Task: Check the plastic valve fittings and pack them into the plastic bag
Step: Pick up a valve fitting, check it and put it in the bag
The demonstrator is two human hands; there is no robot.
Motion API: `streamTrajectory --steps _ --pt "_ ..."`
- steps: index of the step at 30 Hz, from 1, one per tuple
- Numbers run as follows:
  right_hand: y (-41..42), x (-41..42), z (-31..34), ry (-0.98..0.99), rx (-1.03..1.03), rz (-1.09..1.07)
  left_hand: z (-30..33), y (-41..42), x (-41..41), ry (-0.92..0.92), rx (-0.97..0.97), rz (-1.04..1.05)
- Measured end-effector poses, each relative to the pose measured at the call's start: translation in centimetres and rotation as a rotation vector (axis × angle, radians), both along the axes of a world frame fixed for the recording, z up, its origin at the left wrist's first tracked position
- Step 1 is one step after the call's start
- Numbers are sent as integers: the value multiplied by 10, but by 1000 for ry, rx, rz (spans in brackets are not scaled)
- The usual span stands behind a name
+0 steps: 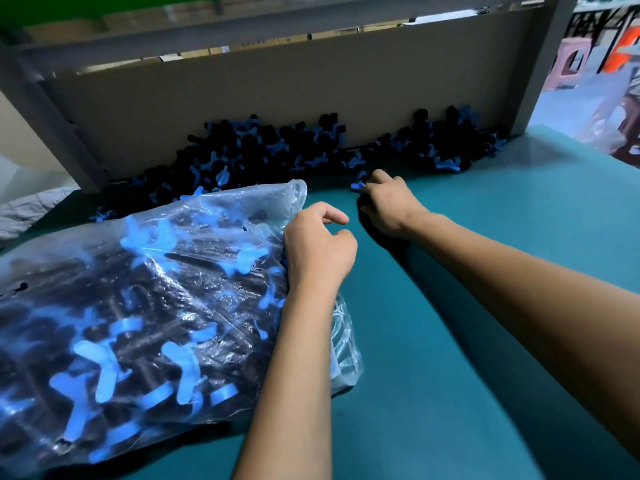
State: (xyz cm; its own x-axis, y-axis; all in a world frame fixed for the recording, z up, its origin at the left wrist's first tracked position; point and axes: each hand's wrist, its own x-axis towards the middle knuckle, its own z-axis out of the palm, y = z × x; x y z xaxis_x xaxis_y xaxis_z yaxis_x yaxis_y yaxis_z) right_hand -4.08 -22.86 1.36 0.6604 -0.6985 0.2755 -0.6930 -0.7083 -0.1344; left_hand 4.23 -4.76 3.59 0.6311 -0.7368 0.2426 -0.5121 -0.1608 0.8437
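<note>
Nearest, on the left of the teal surface [485,341], lies the plastic bag [138,306], bulging with black and blue valve fittings that show through its clear film, so much of the packing looks done. Its open mouth [291,199] points toward the far side, where the loose stock lies. The left hand [318,247] rests against the bag's right edge near that mouth, fingers loosely curled; whether its grip has pinched the film or only steadies it I cannot tell, since the fingertips seem to close on nothing visible. Just beyond, the right hand [388,206] reaches toward the pile, its fingers curled round a blue-handled fitting [358,185] at the pile's near edge, so that grip is closed on one piece, probably being taken up for checking. Farther still, along the cardboard backboard [277,98], a long heap of loose fittings [263,157] stretches from left to right, touching the board. By my reckoning the bag is mostly full, yet a large share of the fittings remains unpacked, so more work is left; sealing the bag has not begun.
</note>
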Motion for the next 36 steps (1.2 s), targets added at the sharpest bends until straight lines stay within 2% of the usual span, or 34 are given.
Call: streamTrajectory --steps 2,5,10,15,18,22,26,32,34,36 --pt "21 -14 -1 -118 -3 18 0 -1 1 4 -2 8" --pt "55 -39 -3 -362 96 -51 1 -2 1 14 -3 0" --pt "97 -70 -8 -760 226 -162 -3 -3 2 -36 43 -132" --pt "109 -84 -6 -1253 646 -93 -5 -7 -2 -37 54 -255" --pt "110 -90 -8 -1433 912 -19 -5 -7 -1 -18 40 -273" --pt "109 -94 -7 -1520 1112 98 -4 -5 -1 23 33 -313" --pt "109 -92 -11 -1390 1046 128 -3 -4 -3 46 43 -371" --pt "110 -92 -11 -1357 981 91 -1 0 -9 153 7 -367" --pt "110 -90 -11 -1399 985 55 0 1 -8 198 -20 -340" --pt "108 -91 -10 -1542 1026 -3 3 2 -7 321 -67 -311"
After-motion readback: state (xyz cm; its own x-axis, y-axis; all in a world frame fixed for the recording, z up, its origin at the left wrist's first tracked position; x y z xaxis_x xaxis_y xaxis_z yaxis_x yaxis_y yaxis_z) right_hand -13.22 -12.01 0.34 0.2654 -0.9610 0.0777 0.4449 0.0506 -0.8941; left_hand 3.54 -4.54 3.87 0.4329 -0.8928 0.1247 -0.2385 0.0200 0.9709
